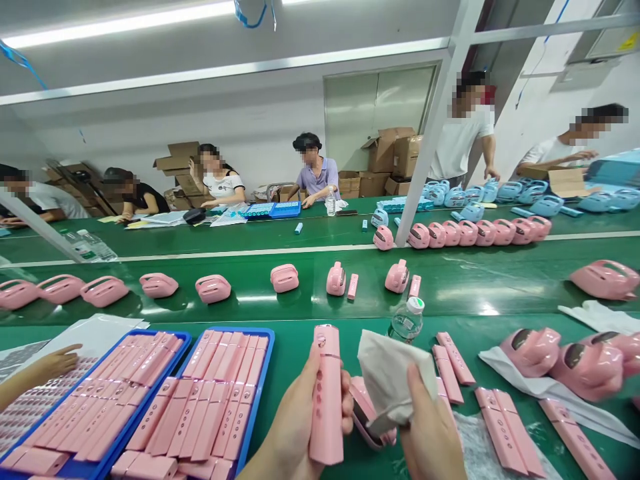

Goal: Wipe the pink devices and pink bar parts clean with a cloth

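Observation:
My left hand (295, 413) is wrapped round a long pink plastic bar (327, 400), held upright, with a row of small round marks down its front and a shiny band near its top. In my right hand (433, 433) is a folded white cloth (395, 380), pinched between thumb and fingers, just to the right of the bar. Behind the cloth and partly hidden by it lies a pink rounded housing (367, 407) with a dark window. Similar pink bars (507, 427) lie on the bench to the right of my right hand.
Two blue trays (270, 353) of pink bars stand at left, beside another person's hand (60, 363) on printed sheets. A bottle (407, 323) stands behind the cloth. More pink housings (590, 363) rest at right; others line the green conveyor (300, 320). Several co-workers sit or stand opposite.

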`<state>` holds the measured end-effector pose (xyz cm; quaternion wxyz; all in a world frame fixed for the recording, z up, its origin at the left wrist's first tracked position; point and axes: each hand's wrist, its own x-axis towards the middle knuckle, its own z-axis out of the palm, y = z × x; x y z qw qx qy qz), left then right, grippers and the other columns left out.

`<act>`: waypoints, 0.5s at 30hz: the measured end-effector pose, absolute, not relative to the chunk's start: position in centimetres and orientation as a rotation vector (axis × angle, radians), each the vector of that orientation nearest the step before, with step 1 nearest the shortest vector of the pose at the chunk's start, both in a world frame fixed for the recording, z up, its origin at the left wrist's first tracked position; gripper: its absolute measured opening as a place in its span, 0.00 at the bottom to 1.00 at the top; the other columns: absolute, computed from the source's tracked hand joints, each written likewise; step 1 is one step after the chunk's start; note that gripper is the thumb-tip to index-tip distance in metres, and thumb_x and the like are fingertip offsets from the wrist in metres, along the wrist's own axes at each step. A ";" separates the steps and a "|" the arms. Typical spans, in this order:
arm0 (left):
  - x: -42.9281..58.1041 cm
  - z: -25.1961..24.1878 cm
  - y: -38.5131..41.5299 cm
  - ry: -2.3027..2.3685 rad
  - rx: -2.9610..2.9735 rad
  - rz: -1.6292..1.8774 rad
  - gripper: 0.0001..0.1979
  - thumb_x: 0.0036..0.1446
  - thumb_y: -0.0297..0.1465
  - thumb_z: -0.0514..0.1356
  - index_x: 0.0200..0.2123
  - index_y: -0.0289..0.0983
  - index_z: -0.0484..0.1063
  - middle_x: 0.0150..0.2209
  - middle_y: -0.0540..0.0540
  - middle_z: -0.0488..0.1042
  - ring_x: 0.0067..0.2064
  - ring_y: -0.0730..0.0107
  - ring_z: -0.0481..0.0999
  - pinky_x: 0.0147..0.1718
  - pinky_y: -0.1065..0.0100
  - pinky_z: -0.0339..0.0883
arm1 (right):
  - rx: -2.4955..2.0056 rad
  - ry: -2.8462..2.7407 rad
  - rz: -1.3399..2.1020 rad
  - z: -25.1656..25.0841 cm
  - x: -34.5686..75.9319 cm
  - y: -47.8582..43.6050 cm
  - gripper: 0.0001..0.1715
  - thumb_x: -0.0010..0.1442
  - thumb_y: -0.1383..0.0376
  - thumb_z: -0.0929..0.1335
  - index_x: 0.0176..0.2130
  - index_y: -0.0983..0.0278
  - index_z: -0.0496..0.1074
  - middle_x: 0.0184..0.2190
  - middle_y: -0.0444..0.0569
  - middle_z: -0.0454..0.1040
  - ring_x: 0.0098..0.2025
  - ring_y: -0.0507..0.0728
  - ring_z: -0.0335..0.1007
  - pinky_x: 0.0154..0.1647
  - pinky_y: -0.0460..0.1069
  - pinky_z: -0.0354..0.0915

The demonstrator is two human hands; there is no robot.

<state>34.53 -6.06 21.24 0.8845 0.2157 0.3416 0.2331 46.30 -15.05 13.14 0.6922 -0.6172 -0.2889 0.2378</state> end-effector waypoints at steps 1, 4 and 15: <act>34.8 21.3 -6.2 0.734 0.466 0.492 0.22 0.54 0.47 0.57 0.27 0.31 0.72 0.24 0.46 0.71 0.19 0.76 0.67 0.16 0.76 0.59 | -1.402 -0.466 0.603 14.0 46.7 -14.9 0.32 0.59 0.48 0.63 0.55 0.65 0.66 0.42 0.51 0.78 0.41 0.60 0.77 0.32 0.49 0.75; 35.7 21.1 -6.6 0.818 0.473 0.536 0.20 0.56 0.45 0.56 0.34 0.32 0.73 0.28 0.42 0.75 0.25 0.68 0.73 0.17 0.72 0.61 | -1.388 -0.392 0.792 16.3 46.6 -14.0 0.34 0.60 0.47 0.61 0.58 0.64 0.62 0.54 0.52 0.71 0.55 0.60 0.67 0.52 0.52 0.68; 37.2 20.3 -5.6 0.977 0.407 0.640 0.08 0.61 0.34 0.54 0.37 0.38 0.71 0.32 0.48 0.76 0.37 0.69 0.76 0.40 0.70 0.69 | -1.565 -1.042 0.466 9.0 42.4 -13.9 0.29 0.61 0.58 0.64 0.60 0.58 0.60 0.59 0.49 0.65 0.61 0.64 0.58 0.61 0.56 0.56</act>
